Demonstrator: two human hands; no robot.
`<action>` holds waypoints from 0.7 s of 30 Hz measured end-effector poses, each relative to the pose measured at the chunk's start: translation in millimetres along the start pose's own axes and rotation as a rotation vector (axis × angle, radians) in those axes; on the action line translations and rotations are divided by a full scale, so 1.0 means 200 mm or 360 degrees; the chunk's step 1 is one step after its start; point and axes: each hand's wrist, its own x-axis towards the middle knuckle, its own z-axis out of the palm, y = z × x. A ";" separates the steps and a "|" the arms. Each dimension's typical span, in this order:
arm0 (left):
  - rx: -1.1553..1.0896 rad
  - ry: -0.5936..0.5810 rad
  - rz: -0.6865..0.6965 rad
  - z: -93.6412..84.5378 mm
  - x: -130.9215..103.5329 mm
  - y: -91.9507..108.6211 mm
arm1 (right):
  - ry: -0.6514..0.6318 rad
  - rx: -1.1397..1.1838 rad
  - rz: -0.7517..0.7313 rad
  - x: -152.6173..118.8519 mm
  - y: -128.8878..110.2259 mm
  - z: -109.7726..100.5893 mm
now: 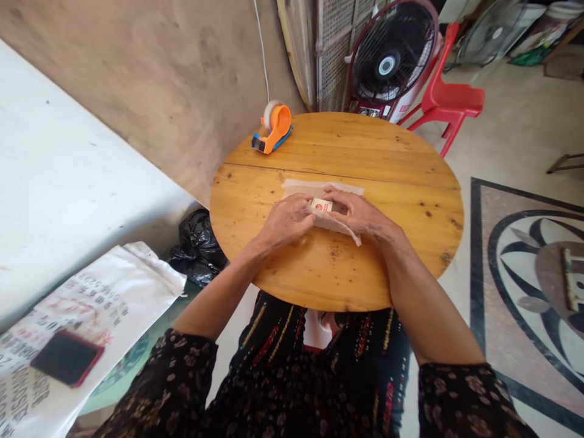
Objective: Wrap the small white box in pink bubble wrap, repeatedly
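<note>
A small white box with red print (322, 205) sits between my hands over the middle of the round wooden table (337, 280). Under and around it lies a thin, whitish translucent wrap (337, 225), its near edge raised against the box and its far edge flat on the wood. My left hand (288, 219) is closed at the box's left side, fingertips on the box and wrap. From the right, my right hand (358, 212) curls round the other side, its fingers bent over the wrap and box.
An orange tape dispenser (279, 129) stands at the table's back left edge. Behind the table are a fan (387, 65) and a red chair (451, 97). A phone (67, 358) on a white sack (132, 283) and a black bag (198, 243) are at the left.
</note>
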 end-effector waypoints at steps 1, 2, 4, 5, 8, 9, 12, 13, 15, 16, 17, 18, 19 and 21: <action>-0.0008 0.0002 -0.0001 0.00 0.00 0.00 | -0.0002 0.0010 0.0005 0.00 0.00 0.00; -0.0017 0.0004 0.0004 0.00 0.01 -0.01 | -0.0004 0.0022 0.0009 0.00 0.00 0.00; -0.0051 0.0010 0.0036 0.00 0.01 -0.01 | -0.0013 0.0048 -0.0001 -0.01 -0.01 -0.01; -0.0070 0.0011 0.0061 0.01 0.01 -0.01 | -0.0024 0.0061 -0.0017 -0.01 -0.02 -0.01; -0.0101 0.0019 0.0115 0.01 0.02 -0.01 | -0.0057 0.0081 -0.0040 -0.01 -0.04 -0.02; -0.0100 0.0033 0.0123 0.02 0.02 -0.01 | -0.0058 0.0082 -0.0039 -0.01 -0.04 -0.02; -0.0103 0.0110 0.0163 0.04 0.02 -0.02 | -0.0035 0.0090 -0.0094 -0.01 -0.04 -0.02; -0.0113 0.0133 0.0186 0.04 0.02 -0.02 | -0.0029 0.0097 -0.0131 -0.01 -0.04 -0.02; -0.0140 0.0164 0.0243 0.05 0.01 -0.02 | -0.0019 0.0115 -0.0180 0.00 -0.03 -0.02; -0.0158 0.0172 0.0268 0.05 0.00 -0.02 | -0.0012 0.0121 -0.0184 0.00 -0.03 -0.02; -0.0182 0.0176 0.0283 0.05 -0.01 -0.02 | -0.0009 0.0124 -0.0177 0.00 -0.03 -0.02; -0.0209 0.0175 0.0287 0.05 -0.01 -0.02 | -0.0006 0.0124 -0.0170 0.00 -0.02 -0.02; -0.0237 0.0168 0.0280 0.05 -0.01 -0.02 | -0.0008 0.0122 -0.0163 0.00 -0.02 -0.02; -0.0276 0.0157 0.0251 0.04 -0.02 -0.01 | -0.0015 0.0106 -0.0151 -0.01 -0.02 -0.03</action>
